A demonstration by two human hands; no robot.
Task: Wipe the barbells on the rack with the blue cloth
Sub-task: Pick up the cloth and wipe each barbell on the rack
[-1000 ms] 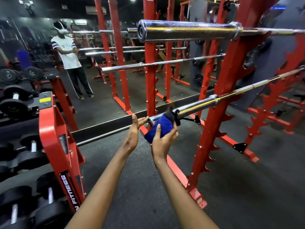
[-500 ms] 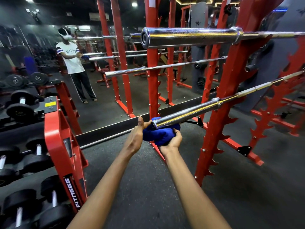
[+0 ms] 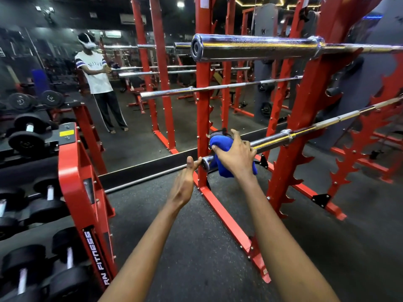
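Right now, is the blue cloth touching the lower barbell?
Touching. In the head view the right hand grips the blue cloth folded over the lower barbell near its end, with no gap visible.

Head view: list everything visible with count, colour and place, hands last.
upper barbell: one, chrome, high on rack
lower barbell: one, chrome, low on rack
blue cloth: one, blue, around lower barbell's near end
rack: one, red, centre-right
dumbbells: several, black, left, on red stand
mirror: one, behind, reflecting a person
floor: black, underfoot
left hand: open, beside lower barbell's tip
right hand: gripping blue cloth on lower barbell
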